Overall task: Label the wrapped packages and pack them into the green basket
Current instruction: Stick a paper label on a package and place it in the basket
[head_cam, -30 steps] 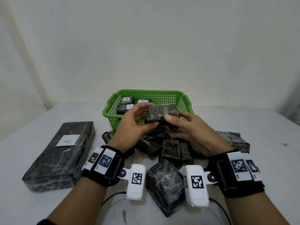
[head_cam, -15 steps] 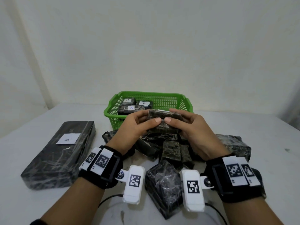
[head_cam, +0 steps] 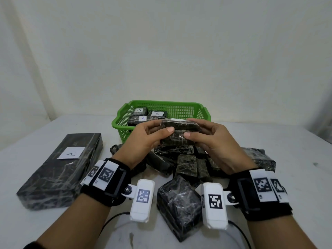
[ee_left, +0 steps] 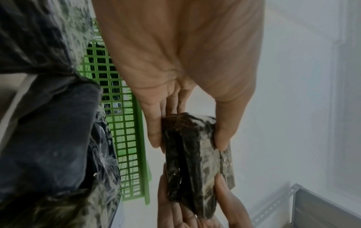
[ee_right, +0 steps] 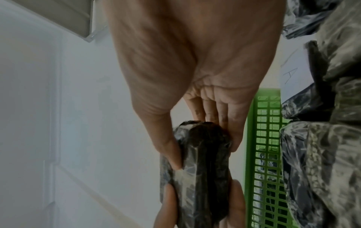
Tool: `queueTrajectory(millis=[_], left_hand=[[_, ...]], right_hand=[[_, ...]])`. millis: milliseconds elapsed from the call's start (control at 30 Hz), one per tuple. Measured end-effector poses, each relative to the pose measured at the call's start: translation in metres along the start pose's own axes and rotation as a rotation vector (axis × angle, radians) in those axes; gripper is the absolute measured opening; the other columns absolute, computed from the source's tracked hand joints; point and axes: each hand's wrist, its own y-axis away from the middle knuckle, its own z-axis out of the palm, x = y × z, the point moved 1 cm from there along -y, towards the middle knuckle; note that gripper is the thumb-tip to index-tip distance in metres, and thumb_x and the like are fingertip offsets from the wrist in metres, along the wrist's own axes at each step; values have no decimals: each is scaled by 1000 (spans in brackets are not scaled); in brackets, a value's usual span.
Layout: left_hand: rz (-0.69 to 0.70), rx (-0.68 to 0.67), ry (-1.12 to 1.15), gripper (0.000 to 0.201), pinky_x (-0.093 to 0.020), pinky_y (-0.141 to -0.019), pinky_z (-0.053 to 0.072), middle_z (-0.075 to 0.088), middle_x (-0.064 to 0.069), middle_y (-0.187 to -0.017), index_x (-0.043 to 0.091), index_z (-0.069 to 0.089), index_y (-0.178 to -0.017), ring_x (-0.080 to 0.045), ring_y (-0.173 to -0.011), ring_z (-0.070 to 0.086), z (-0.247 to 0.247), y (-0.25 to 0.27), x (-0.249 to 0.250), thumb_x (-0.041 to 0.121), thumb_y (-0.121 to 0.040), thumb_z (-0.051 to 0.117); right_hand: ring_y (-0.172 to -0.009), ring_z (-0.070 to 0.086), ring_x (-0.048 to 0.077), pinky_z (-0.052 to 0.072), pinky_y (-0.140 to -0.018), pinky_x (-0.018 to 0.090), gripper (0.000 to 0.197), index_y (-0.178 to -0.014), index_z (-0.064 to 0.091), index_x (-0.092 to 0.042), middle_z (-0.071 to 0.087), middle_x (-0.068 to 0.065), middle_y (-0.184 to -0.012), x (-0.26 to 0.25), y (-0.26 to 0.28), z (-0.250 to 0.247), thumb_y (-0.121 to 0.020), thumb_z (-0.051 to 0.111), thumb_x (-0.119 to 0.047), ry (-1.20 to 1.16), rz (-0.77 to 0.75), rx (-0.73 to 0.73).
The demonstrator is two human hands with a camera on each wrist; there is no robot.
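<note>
Both hands hold one small dark marbled wrapped package (head_cam: 179, 131) in the air, just in front of the green basket (head_cam: 181, 109). My left hand (head_cam: 152, 135) grips its left end, thumb on the near face. My right hand (head_cam: 203, 135) grips its right end the same way. A white strip shows on the package's top edge. In the left wrist view the package (ee_left: 197, 163) sits between thumb and fingers; the right wrist view shows the same package (ee_right: 203, 166). The basket holds three labelled packages (head_cam: 143, 115) at its left, marked A, B and A.
A long dark wrapped box (head_cam: 61, 169) with a white label "A" lies at the left of the white table (head_cam: 287, 186). A pile of several unlabelled dark packages (head_cam: 186, 162) lies under the hands. A larger one (head_cam: 179, 205) sits nearest me.
The held package has tipped: its broad top face now turns away from me and its near side faces me. Both hands stayed close in front of the basket.
</note>
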Motion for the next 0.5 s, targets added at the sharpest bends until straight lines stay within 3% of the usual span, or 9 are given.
queueTrajectory(millis=[167, 333, 500], left_hand=[[7, -51, -61, 60, -51, -111, 47, 70, -17, -129, 1, 61, -133, -32, -124, 65, -3, 3, 4, 19, -79, 81], [84, 8, -156, 76, -46, -112, 47, 72, -7, -128, 10, 61, -133, -23, -123, 66, -6, 3, 7, 26, -65, 88], [109, -39, -224, 78, -41, -114, 46, 65, -1, -137, 18, 55, -135, -15, -130, 60, -6, 3, 5, 6, -67, 91]], right_hand=[[-110, 76, 27, 55, -104, 46, 71, -121, 74, -11, 79, 9, -115, 1, -1, 2, -55, 94, -29, 12, -26, 25], [-114, 74, 18, 57, -101, 38, 83, -130, 67, -17, 78, 3, -120, 0, 0, 3, -53, 97, -25, 47, 1, -32], [-99, 77, 21, 64, -87, 32, 51, -122, 71, -2, 78, 14, -118, -4, 3, 5, -80, 76, -31, -105, 193, -69]])
